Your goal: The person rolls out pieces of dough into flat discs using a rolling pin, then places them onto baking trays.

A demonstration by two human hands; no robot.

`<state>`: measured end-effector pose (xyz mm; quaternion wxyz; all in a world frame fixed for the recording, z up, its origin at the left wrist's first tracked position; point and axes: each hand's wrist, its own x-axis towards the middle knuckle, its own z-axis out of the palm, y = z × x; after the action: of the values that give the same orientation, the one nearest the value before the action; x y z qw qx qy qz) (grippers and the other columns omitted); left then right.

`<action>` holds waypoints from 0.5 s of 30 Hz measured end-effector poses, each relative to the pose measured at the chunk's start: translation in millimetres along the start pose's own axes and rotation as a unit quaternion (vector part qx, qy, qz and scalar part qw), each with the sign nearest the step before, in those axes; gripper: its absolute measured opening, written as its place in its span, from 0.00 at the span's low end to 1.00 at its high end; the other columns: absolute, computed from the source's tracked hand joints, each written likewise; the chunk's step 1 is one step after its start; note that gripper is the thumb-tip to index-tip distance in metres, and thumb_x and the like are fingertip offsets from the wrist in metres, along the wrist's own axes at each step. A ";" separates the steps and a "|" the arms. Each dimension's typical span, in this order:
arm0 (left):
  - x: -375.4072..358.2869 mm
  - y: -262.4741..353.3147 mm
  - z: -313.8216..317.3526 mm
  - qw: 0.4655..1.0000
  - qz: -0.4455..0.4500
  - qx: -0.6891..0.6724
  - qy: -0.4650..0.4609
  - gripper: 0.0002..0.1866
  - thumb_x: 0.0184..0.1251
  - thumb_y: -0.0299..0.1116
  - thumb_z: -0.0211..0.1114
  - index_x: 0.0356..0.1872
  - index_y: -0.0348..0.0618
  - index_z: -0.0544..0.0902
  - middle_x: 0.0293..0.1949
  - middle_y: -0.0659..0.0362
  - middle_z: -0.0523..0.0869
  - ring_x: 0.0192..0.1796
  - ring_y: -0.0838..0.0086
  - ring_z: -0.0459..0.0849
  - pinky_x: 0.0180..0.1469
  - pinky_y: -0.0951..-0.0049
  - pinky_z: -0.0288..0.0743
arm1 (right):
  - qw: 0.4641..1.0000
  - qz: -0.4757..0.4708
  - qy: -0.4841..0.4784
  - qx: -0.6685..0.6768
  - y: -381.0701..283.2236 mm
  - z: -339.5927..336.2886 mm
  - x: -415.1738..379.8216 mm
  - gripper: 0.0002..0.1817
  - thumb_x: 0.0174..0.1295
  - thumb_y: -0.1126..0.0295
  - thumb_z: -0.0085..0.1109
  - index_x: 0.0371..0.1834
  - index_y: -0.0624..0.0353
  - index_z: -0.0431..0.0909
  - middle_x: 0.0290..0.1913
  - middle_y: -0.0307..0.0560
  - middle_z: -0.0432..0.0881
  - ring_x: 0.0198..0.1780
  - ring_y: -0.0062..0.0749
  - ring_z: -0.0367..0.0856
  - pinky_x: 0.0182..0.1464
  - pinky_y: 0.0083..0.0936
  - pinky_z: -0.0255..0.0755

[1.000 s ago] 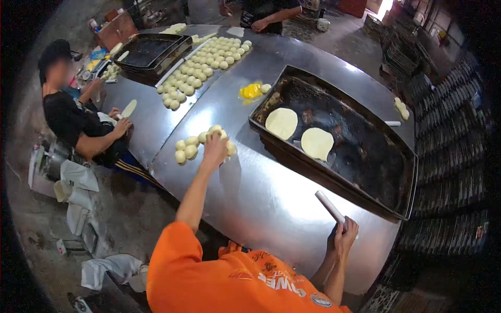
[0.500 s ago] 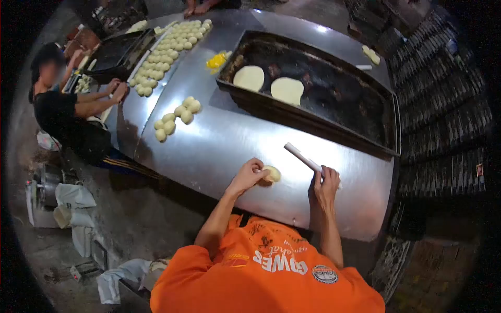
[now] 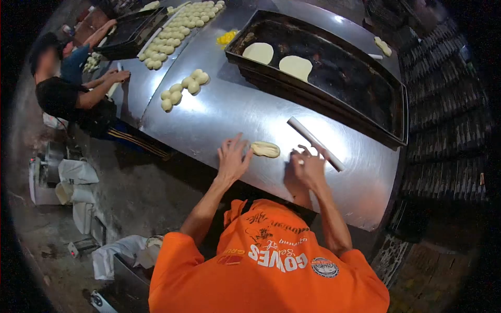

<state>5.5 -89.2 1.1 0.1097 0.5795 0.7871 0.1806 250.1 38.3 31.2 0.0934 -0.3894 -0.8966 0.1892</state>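
Note:
An oblong piece of dough with a crease along its top lies on the metal table in front of me. Just left of it is my left hand, fingers spread, at or very near the dough's end. My right hand hovers to the right of the dough, fingers apart and holding nothing. Beyond its fingertips a pale rolling pin rests slantwise on the table. Several round dough balls sit in a cluster farther left.
A large dark baking tray with two flat dough rounds stands at the back. Rows of dough balls lie far left, near a co-worker handling a rolling pin. Yellow stuff sits by the tray; stacked racks stand at right.
My right hand has let go of the rolling pin, which now lies on the table. The dough has become longer, and my left hand has opened from its pinch on it.

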 end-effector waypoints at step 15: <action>-8.4 1.1 47.4 0.994 0.035 -0.005 0.100 0.24 0.76 0.36 0.49 0.66 0.34 0.73 0.71 0.45 0.69 0.76 0.53 0.63 0.76 0.48 0.53 | 0.981 -0.058 0.154 0.101 -20.3 61.8 -34.3 0.16 0.60 0.72 0.64 0.52 0.56 0.80 0.49 0.50 0.79 0.55 0.49 0.74 0.57 0.44 0.63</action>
<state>27.2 -89.5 -41.9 0.0273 0.5853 0.7725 0.2449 240.5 -16.1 -17.4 0.2797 -0.3495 -0.8690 0.2107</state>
